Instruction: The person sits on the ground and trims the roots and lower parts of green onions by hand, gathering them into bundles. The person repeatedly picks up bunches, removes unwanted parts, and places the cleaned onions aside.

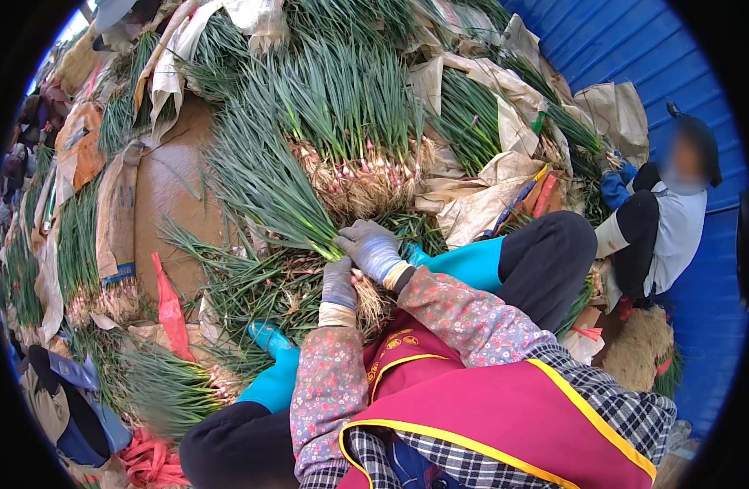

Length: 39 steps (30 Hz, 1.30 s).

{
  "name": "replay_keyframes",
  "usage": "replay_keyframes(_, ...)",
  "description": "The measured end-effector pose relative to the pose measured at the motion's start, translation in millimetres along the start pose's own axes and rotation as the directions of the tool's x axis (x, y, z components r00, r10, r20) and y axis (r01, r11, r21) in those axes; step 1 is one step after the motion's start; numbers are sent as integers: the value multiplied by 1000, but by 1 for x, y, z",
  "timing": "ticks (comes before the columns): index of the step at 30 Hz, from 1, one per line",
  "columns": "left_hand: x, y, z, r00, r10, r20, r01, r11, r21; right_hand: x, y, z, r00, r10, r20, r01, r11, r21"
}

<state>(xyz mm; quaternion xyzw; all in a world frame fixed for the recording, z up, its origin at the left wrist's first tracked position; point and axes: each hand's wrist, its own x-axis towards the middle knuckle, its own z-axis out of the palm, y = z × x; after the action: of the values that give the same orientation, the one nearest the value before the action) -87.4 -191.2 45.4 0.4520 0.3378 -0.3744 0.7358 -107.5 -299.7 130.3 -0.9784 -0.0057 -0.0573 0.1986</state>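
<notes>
A bunch of green onions (288,205) slants across my lap, its leaves pointing up and left and its pale roots hanging toward my apron. My left hand (339,284), in a grey glove, grips the bunch near the bulbs. On the upper side of the stems my right hand (372,246), gloved too, closes around them just above the left. Beyond my hands lies a large pile of green onions (350,116), bulbs and roots facing me. Loose trimmed leaves (264,290) litter the ground between my turquoise boots.
To the right a co-worker (680,208) sits against a blue corrugated wall (619,43). More onion bunches (172,385) lie at lower left, near red plastic strips (151,461). Woven sacks (478,195) cover parts of the heaps. Wet brown ground (172,189) shows at left.
</notes>
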Motion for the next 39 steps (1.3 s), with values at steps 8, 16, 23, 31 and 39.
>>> replay_keyframes(8, -49, 32, 8, 913, -77, 401, 61, 997, 53, 20, 32, 21, 568, 647, 509, -549, -163, 820)
replay_keyframes(16, -69, 78, 9, 838, 390, 382, -239, 891, -386, 34, 96, 1, 714, 385, 585, -629, 721, 292)
replay_keyframes(23, -34, 58, 18, 879, 167, 447, 145, 800, -583, 115, 138, -22, 579, 783, 227, -792, 606, -73)
replay_keyframes(31, -34, 69, 48, 863, 201, 463, 54, 875, -482, 89, 144, -18, 668, 738, 93, -742, 651, 158)
replay_keyframes(39, -30, 62, 61, 907, 211, 365, -214, 976, -33, 16, 62, -29, 826, 544, 150, -550, 715, 431)
